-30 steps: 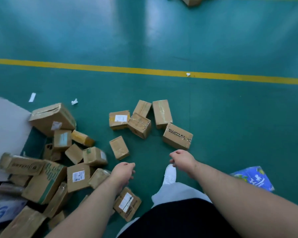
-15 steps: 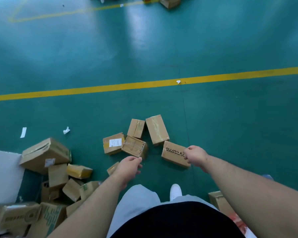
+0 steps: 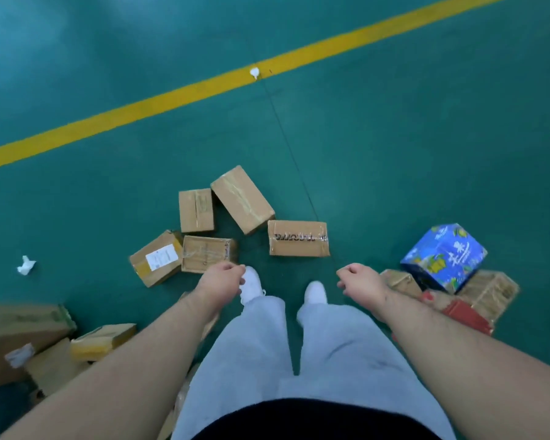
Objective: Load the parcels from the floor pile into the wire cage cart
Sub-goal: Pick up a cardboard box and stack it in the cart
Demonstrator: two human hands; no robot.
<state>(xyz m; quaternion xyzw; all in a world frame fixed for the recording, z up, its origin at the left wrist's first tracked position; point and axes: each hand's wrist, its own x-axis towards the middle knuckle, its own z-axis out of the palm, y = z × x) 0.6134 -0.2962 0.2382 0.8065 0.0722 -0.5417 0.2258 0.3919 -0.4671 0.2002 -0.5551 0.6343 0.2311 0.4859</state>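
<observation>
Several brown cardboard parcels lie on the green floor in front of my feet: one with black print, a long taped one, a small upright one, a taped one and one with a white label. My left hand hangs just below the taped parcel, fingers loosely curled, holding nothing. My right hand hangs below and right of the printed parcel, also loosely curled and empty. No wire cage cart is in view.
A blue printed box sits on brown and red parcels at the right. More brown parcels are heaped at the lower left. Paper scraps lie on the floor. A yellow line crosses the floor.
The view has swung right and down, bringing the blue box into sight at the right. Both hands have drawn back from the parcels and now hang lower, near my feet.
</observation>
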